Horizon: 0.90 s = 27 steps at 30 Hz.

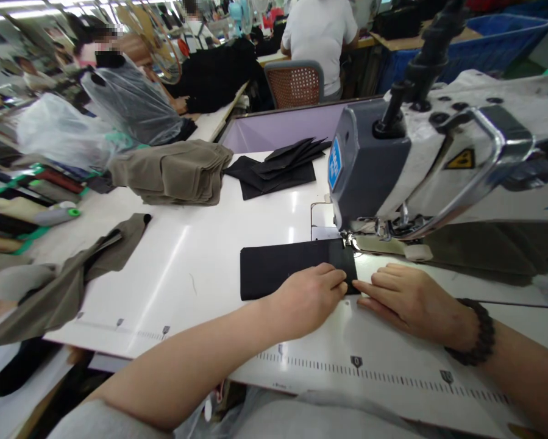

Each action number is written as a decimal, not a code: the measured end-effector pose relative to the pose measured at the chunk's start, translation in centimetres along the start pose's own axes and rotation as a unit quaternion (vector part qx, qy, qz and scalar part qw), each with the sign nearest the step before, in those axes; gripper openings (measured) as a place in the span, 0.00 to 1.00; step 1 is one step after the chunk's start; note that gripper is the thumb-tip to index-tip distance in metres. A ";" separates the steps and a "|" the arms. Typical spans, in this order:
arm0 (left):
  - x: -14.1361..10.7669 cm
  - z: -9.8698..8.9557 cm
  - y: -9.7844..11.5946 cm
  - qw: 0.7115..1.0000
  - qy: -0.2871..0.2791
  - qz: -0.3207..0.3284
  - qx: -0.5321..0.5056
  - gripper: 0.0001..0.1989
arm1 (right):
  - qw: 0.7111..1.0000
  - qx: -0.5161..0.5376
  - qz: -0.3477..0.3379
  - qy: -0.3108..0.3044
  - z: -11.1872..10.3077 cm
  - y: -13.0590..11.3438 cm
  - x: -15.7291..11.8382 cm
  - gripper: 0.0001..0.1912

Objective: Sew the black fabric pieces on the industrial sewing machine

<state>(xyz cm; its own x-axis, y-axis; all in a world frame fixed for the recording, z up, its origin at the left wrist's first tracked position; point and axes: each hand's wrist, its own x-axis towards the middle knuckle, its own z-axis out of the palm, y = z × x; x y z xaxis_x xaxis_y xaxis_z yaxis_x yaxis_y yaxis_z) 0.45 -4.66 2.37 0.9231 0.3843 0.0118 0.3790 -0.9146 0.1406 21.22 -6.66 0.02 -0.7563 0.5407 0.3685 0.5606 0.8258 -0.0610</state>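
A folded black fabric piece lies flat on the white sewing table, its upper right corner at the presser foot of the sewing machine. My left hand rests on the right part of this fabric, fingers curled and pressed together at its surface. At the fabric's right edge is my right hand, with index finger and thumb stretched out and the other fingers bent. The right index fingertip touches or nearly touches the edge. Whatever lies under the left fingertips is hidden.
Stacked olive-brown fabric pieces and black fabric pieces lie at the back of the table. A long brown cloth and thread cones are on the left. Beyond are a chair, co-workers and a blue bin.
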 end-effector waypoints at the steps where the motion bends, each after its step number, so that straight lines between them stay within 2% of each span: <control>1: 0.0 0.0 0.0 1.000 0.002 -0.005 -0.002 0.11 | 1.000 -0.002 0.001 -0.001 0.0 0.0 0.0 0.15; 10: 0.7 0.4 -1.2 1.000 0.009 -0.006 0.026 0.11 | 0.997 -0.017 0.071 -0.024 0.8 0.6 -0.2 0.17; 20: 2.1 0.1 -3.4 0.999 0.012 -0.049 0.005 0.09 | 0.986 -0.029 0.160 -0.021 1.7 1.3 0.1 0.18; 27: 3.3 0.1 -4.8 0.996 0.020 -0.084 0.005 0.09 | 0.985 -0.010 0.173 -0.022 1.7 1.4 0.2 0.18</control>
<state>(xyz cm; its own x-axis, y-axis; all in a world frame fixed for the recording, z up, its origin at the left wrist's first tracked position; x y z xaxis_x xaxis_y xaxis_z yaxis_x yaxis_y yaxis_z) 1.72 1.01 1.63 0.8434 0.5366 0.0285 0.5288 -0.8382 0.1332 21.30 -5.11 -1.53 -0.5316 0.7963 0.2885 0.7938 0.5872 -0.1581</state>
